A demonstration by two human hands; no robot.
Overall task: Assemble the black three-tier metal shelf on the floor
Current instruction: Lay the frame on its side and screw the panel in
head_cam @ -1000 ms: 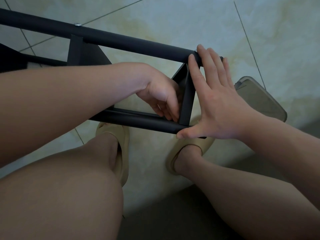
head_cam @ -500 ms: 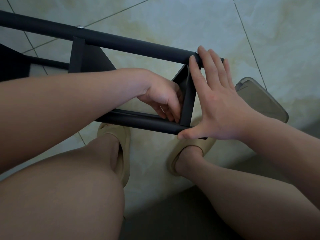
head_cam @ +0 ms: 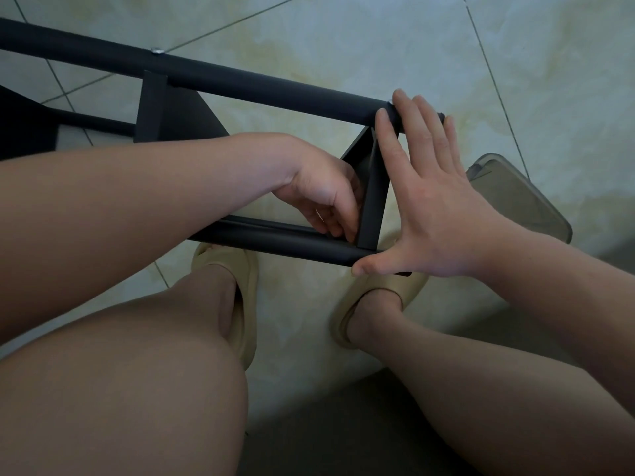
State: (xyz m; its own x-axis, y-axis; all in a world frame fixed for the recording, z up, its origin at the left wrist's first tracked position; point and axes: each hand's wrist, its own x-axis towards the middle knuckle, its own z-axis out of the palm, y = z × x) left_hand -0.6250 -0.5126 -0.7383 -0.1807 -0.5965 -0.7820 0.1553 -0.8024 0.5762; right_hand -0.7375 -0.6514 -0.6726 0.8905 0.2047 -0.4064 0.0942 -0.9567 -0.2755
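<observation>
The shelf (head_cam: 178, 121) lies on its side on the floor (head_cam: 343, 39), directly under both hands. Its upper tube (head_cam: 275, 87) and lower tube (head_cam: 281, 243) run leftward from the right fingers. A black panel (head_cam: 372, 197) joins the two tubes just left of the right palm.

The right hand (head_cam: 436, 207) is flat. Its straight fingers (head_cam: 412, 121) lie across the end of the upper tube, and its thumb (head_cam: 367, 267) presses the end of the lower tube.

The left hand (head_cam: 319, 194) reaches inside the frame. Its fingers (head_cam: 338, 228) are curled at the corner where the panel meets the lower tube. Whether they grip anything cannot be told.

A screw (head_cam: 157, 50) sits on the upper tube, far left of the right fingers. Two beige slippers (head_cam: 245, 269) stand below the lower tube, nearer the person than both sets of fingers. A grey plastic item (head_cam: 522, 201) lies just right of the right hand.
</observation>
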